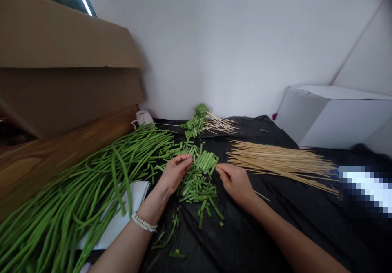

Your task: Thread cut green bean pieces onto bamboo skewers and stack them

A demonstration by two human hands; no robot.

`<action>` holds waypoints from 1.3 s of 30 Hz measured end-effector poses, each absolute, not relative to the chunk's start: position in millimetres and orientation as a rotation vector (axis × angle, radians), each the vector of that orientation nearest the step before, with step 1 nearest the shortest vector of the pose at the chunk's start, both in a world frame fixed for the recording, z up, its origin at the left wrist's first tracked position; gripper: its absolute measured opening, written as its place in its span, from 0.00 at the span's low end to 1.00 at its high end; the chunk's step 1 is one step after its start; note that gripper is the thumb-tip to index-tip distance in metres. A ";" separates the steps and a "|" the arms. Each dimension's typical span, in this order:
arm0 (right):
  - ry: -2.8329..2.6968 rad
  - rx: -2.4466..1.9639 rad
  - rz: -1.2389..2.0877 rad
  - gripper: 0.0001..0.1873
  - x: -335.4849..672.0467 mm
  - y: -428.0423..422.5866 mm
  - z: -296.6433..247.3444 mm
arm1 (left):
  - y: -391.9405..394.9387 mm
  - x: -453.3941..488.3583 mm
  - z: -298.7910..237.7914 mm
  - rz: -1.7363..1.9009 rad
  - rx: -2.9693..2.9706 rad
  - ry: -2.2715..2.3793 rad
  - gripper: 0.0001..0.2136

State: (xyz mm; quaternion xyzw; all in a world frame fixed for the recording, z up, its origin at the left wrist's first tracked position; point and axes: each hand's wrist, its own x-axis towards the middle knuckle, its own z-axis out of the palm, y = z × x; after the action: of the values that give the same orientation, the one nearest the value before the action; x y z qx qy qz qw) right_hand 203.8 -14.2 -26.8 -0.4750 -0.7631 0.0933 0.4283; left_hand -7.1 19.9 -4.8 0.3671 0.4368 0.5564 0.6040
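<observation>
A pile of short cut green bean pieces (199, 181) lies on a black plastic sheet (251, 240) in front of me. My left hand (175, 173), with a bead bracelet at the wrist, rests on the pile's left side with fingers curled over some pieces. My right hand (234, 180) sits at the pile's right edge, fingers bent and pinched toward the pieces, and a thin skewer seems to run out from under it. Whether either hand grips anything is hidden by the fingers.
A big heap of long green beans (92, 187) covers the left side, partly over a white cloth (122, 216). Bare bamboo skewers (281, 160) lie at the right. Finished bean skewers (199, 124) sit at the back, near a cup (142, 118). Cardboard box (61, 61) left, white box (333, 114) right.
</observation>
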 end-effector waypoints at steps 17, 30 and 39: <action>-1.964 -1.187 0.199 0.13 203.3 -12.5 -31.5 | 17.8 -5.5 -1.9 1.209 0.788 0.922 0.11; -1.983 -1.200 0.154 0.13 202.9 -13.6 -31.8 | 18.4 -5.5 -2.4 1.212 0.785 0.914 0.11; -1.996 -1.211 0.178 0.13 202.9 -14.1 -31.3 | 18.0 -4.3 -3.1 1.243 0.857 0.980 0.12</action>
State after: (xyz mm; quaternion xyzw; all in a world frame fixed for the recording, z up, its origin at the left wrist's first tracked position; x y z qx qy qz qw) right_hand 202.9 -14.1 -31.3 -0.4763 -0.7851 0.0700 0.3897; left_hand -4.3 18.0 -3.1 0.3731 0.4264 0.5410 0.6215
